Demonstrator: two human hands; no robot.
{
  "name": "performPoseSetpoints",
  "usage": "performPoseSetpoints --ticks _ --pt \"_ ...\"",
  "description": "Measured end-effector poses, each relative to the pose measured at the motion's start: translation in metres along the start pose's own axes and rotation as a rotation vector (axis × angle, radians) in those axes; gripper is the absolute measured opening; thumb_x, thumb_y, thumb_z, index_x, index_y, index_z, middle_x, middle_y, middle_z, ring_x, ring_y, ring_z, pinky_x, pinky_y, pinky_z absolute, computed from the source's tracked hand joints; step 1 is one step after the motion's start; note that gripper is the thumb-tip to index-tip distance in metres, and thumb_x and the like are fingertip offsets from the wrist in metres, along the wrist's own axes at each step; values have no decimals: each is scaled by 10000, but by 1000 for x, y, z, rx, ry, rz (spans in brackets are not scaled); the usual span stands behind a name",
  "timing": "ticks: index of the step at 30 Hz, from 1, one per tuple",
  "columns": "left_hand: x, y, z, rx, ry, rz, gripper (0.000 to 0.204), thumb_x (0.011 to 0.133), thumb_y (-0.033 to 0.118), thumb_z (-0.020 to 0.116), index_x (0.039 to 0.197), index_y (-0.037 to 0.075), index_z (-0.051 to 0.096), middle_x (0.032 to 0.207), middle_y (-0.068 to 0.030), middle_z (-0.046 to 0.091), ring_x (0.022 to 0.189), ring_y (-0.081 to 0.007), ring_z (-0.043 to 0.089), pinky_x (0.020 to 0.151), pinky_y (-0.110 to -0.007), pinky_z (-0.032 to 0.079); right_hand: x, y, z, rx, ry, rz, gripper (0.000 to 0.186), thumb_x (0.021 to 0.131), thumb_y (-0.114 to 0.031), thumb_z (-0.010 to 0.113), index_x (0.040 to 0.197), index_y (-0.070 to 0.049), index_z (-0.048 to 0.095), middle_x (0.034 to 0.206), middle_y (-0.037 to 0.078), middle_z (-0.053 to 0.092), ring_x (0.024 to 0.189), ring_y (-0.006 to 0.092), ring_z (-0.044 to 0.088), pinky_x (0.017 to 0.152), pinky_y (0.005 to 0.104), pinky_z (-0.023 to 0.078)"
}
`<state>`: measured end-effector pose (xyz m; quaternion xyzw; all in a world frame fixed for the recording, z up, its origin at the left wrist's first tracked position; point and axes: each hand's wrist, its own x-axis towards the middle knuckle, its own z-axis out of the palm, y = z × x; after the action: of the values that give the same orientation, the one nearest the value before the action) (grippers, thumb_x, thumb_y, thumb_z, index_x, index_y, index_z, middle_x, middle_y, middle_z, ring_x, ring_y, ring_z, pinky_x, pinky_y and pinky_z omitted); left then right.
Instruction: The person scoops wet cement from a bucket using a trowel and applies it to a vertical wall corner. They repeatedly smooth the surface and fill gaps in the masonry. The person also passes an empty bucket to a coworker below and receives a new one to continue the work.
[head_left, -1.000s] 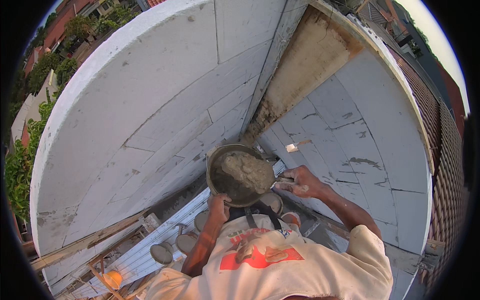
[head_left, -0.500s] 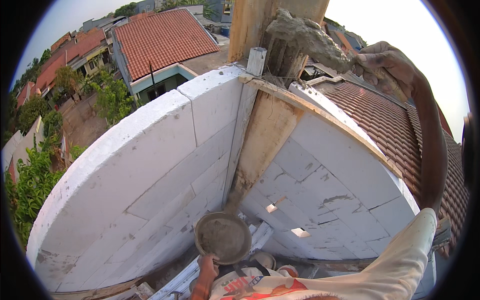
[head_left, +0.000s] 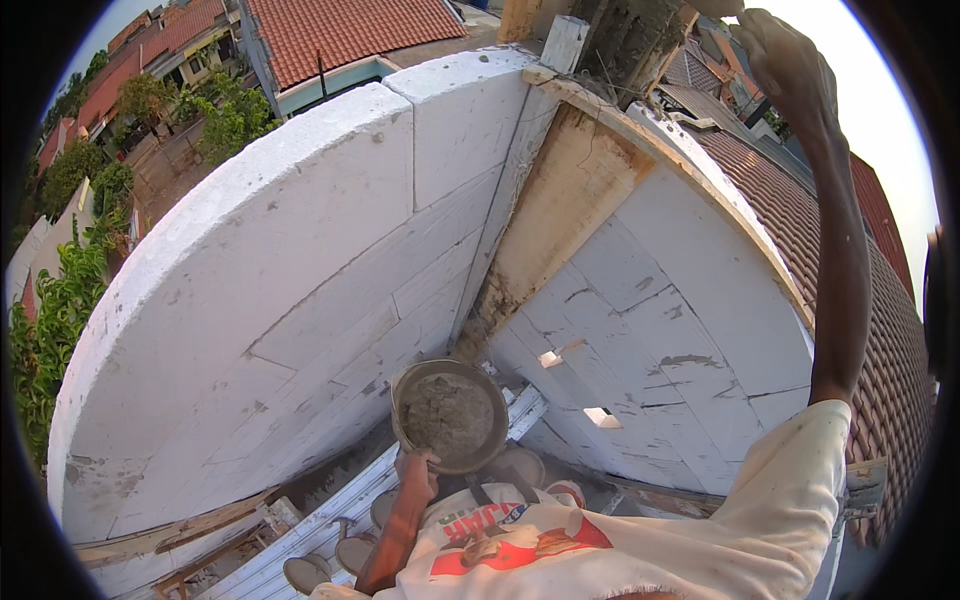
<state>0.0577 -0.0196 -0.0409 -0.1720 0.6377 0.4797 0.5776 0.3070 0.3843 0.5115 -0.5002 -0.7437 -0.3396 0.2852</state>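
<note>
My left hand (head_left: 417, 472) grips the near rim of a round basin (head_left: 408, 412) that holds grey wet mortar (head_left: 450, 410). The basin hangs low in front of me, close to the inner corner of two white block walls. High at the upper right, my raised right hand (head_left: 785, 65) is closed around a trowel; the picture's upper edge cuts off nearly all of the tool. Left of that hand stands a wooden column form (head_left: 618, 45) with mortar-stained inner faces. A board (head_left: 570, 190) runs down the corner below it.
The left block wall (head_left: 270, 230) and right block wall (head_left: 690, 270) curve around me, with a wooden batten (head_left: 690, 160) along the right one's top. Below are pale planks (head_left: 310, 530) and several round containers. Tiled roofs (head_left: 350, 35) and trees lie beyond.
My view has tipped downward, so the column form sits higher in the picture. The mortar-laden trowel has gone almost out of view at the top. The left hand keeps its hold on the basin.
</note>
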Motion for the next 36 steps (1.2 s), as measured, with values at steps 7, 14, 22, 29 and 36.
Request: performPoseSetpoints --ticks 7,14,22,29,36 --pt "-7 -2 3 -78 -69 132 201 765 -20 607 952 54 619 783 -44 603 509 -129 504 425 -277 356 -261 -125 -6 435 -704 -313 235 934 -239 697 1044 -31 705 932 96 712 781 244 714 716 385 583" --pt "-10 -2 5 58 -124 130 301 716 -35 603 1010 28 620 790 -34 604 565 -119 525 459 -248 362 -480 -225 128 207 -1222 -713 165 841 -103 649 974 -43 725 966 147 718 854 299 745 709 429 598" --pt "-21 -6 15 84 -120 166 312 683 -6 619 992 -6 658 808 -51 629 580 -127 526 480 -260 364 -549 -216 161 687 -1297 -477 215 792 -242 708 829 -32 678 771 242 669 772 449 680 682 535 543" --pt "-30 6 15 169 -84 152 323 687 -1 613 1008 -14 654 809 -52 631 579 -121 528 488 -255 376 -578 -228 160 1047 -1284 -247 315 855 -300 740 823 9 683 744 244 657 706 458 637 638 500 501" --pt "-15 -8 7 -4 -60 155 346 687 -16 608 1031 -15 637 868 -68 636 676 -150 568 562 -265 424 -564 -224 138 1035 -1482 -128 384 866 -372 775 854 2 689 798 238 677 800 436 675 697 488 511"
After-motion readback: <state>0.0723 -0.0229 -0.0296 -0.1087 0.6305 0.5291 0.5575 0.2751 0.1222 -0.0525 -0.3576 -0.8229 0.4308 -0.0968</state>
